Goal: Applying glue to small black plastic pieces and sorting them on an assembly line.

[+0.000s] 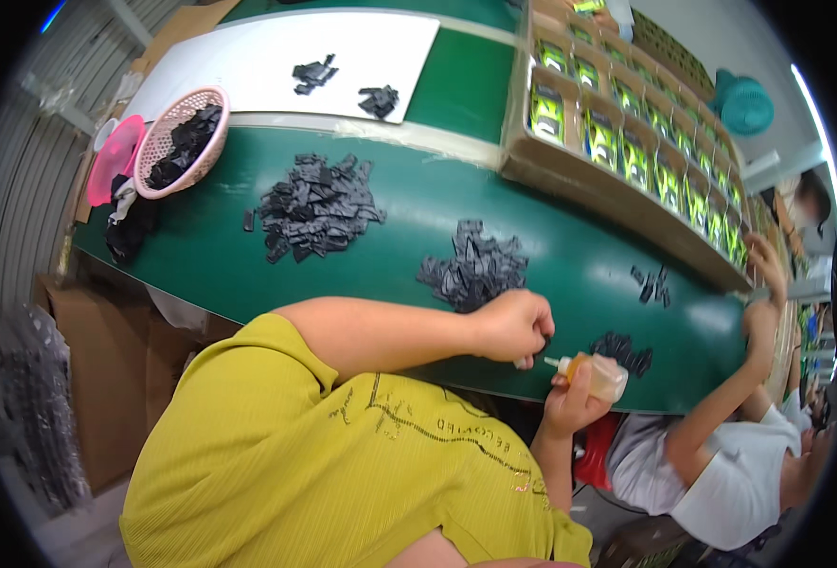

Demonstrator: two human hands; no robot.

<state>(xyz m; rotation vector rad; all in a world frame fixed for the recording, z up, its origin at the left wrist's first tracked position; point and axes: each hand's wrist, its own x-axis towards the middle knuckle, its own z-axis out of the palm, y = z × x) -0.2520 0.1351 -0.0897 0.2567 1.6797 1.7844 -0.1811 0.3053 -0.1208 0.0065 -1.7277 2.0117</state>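
Note:
My left hand (513, 327) is closed at the table's near edge, its fingers pinched around a small black piece (545, 343) that is mostly hidden. Beside it, my right hand (572, 405) grips a clear squeeze bottle (608, 379) with an orange-yellow collar. The bottle lies tilted, and its narrow white nozzle points left at the pinched fingers, a short gap away. Just beyond my left hand lies a heap of flat black pieces (475, 265). A smaller group of black pieces (624, 352) rests past the bottle.
A larger black heap (314, 208) spreads over the green table (201, 265). At the left stands a pink basket (212, 142) with black material. Behind are a white board (276, 57) and a divided carton (532, 156) of green packages. Another person's arm (731, 388) reaches in from the right.

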